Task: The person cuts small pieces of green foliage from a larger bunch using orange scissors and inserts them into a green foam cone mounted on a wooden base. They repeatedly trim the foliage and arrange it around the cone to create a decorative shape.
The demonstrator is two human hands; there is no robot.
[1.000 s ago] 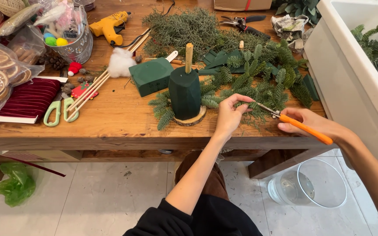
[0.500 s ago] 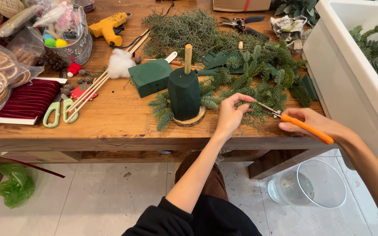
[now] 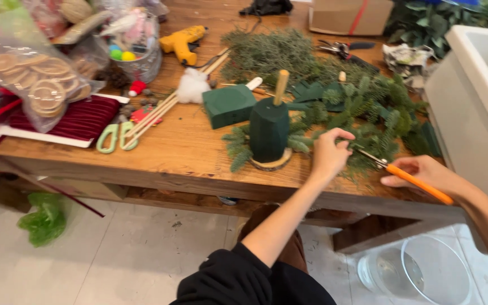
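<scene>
The left hand [image 3: 329,153] is curled, fingertips pinched on a sprig of the evergreen cuttings [image 3: 368,121] near the front edge of the wooden table [image 3: 159,152]. Just to its right, the right hand [image 3: 425,172] is closed around the orange handle of the snips [image 3: 408,178]. Their long axis runs diagonally, the handle low at the right and the blades pointing up and left into the greenery beside the left fingertips.

Left of the left hand stands a dark green foam cone [image 3: 268,131] on a wood slice, a stick rising from its top; behind it lies a green foam block [image 3: 229,105].

At the far left a clear plastic bag of dried orange slices [image 3: 38,79] leans over a red velvet ribbon roll [image 3: 69,120]. A brown cardboard box [image 3: 350,16] sits at the table's back edge.

Compared with a second ago, the view has swung leftward and tilted; the hands keep the same grip on sprig and snips.
</scene>
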